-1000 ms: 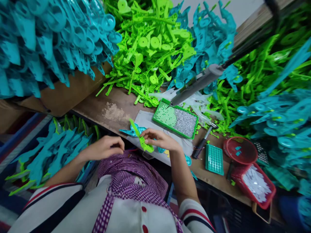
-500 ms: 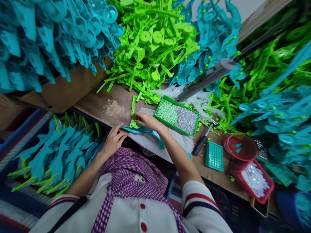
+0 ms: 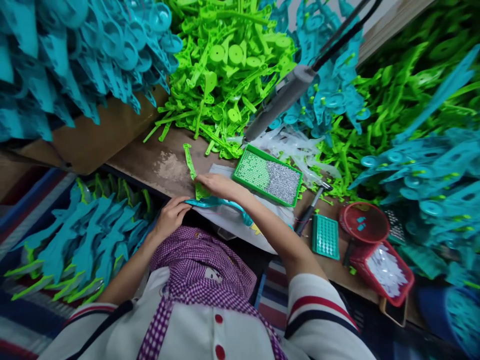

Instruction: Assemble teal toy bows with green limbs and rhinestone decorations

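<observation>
A blue plastic piece (image 3: 228, 204) lies along the table's front edge, on a pale cloth (image 3: 221, 169). My left hand (image 3: 171, 214) is closed on its left end, fingers pressed together. A green plastic piece (image 3: 189, 161) sticks up and away from me beyond the blue one; my right hand (image 3: 216, 185) is closed on its lower part, just above the blue piece. The right fingertips are partly hidden. Under my right forearm, part of the blue piece is covered.
A green tray (image 3: 267, 176) of small parts sits right of my hands, beneath a hanging grey electric screwdriver (image 3: 277, 102). Green parts (image 3: 228, 65) pile behind. Rightward are a teal tray (image 3: 325, 236), red basket (image 3: 364, 222) and red bin (image 3: 407, 287). Joined blue-green pieces (image 3: 92, 235) fill the left.
My left fingers have closed onto the blue piece's end. My right hand and the green piece have shifted left, and the green piece now leans left. The hanging screwdriver appears further left.
</observation>
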Available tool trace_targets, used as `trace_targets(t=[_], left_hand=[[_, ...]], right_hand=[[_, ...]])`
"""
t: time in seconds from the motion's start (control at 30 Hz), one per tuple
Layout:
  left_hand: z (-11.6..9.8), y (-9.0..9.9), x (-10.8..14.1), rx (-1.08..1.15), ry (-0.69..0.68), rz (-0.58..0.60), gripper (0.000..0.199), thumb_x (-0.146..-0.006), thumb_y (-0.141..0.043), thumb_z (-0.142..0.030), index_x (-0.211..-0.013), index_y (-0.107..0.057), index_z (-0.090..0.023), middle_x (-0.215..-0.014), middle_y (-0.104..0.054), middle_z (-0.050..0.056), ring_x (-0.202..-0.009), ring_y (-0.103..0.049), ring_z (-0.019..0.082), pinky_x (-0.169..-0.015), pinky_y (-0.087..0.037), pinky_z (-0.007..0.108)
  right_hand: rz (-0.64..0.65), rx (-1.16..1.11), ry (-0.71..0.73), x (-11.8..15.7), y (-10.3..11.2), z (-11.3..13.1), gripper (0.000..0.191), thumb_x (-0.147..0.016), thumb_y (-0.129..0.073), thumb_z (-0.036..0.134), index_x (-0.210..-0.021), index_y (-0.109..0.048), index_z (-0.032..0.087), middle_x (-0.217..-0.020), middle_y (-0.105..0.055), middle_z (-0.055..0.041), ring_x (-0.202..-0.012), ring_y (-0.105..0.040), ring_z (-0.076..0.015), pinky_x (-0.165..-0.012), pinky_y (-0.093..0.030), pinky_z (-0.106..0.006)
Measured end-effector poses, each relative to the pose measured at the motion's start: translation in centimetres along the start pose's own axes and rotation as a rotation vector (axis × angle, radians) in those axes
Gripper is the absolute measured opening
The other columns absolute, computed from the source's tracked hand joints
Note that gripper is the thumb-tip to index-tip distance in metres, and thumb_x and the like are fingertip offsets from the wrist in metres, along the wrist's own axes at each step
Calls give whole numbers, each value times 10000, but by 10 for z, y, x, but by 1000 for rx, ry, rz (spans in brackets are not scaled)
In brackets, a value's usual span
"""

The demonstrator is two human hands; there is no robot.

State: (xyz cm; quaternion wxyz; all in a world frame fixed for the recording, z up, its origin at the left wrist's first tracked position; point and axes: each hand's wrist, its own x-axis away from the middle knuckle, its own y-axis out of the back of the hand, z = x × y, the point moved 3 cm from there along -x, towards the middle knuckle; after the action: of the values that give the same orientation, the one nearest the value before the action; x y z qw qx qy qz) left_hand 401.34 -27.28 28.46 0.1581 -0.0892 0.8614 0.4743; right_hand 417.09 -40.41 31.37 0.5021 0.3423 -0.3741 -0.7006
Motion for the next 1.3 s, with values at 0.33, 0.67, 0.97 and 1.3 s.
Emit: trace_targets(t=[0.33, 0.67, 0.97, 1.3], left_hand=[[-20, 13, 1, -65, -13, -23, 187, -943, -525, -224, -912, -710, -215, -1200, -657, 94, -1123, -637, 222, -1000, -533, 410], [-81, 38, -89, 112, 131, 340, 233, -963, -495, -253, -1185, -534, -197, -970, -690, 41, -919, -675, 191, -819, -520, 296], [-104, 13, -126, 263, -26, 471, 287, -941, -559, -222, -1220, -583, -161, -994, -695, 54, -915, -660, 165, -833, -477, 253], [-82, 16, -60, -9, 7, 580, 248, -983, -457, -222, -1040, -693, -167, -1011, -706, 88, -989, -658, 214, -884, -483, 306]], right_hand=[[-286, -211, -107, 36, 9, 26, 377, -960, -499, 260, -1327, -548, 187, -1172, -658, -126, -1092, -619, -231, -948, -506, -401], [-477, -534, -299, 69, 5, 39, 436, -952, -436, 526, -1038, -697, 187, -800, -735, -61, -677, -680, -187, -646, -536, -282], [-848, -339, -502, 129, 43, 16, 463, -902, -472, 610, -878, -687, 200, -677, -694, -37, -544, -601, -166, -530, -476, -264], [-592, 131, -320, 108, 6, 51, 403, -994, -388, 348, -1306, -583, 183, -1326, -617, -175, -1261, -559, -269, -1083, -380, -485]])
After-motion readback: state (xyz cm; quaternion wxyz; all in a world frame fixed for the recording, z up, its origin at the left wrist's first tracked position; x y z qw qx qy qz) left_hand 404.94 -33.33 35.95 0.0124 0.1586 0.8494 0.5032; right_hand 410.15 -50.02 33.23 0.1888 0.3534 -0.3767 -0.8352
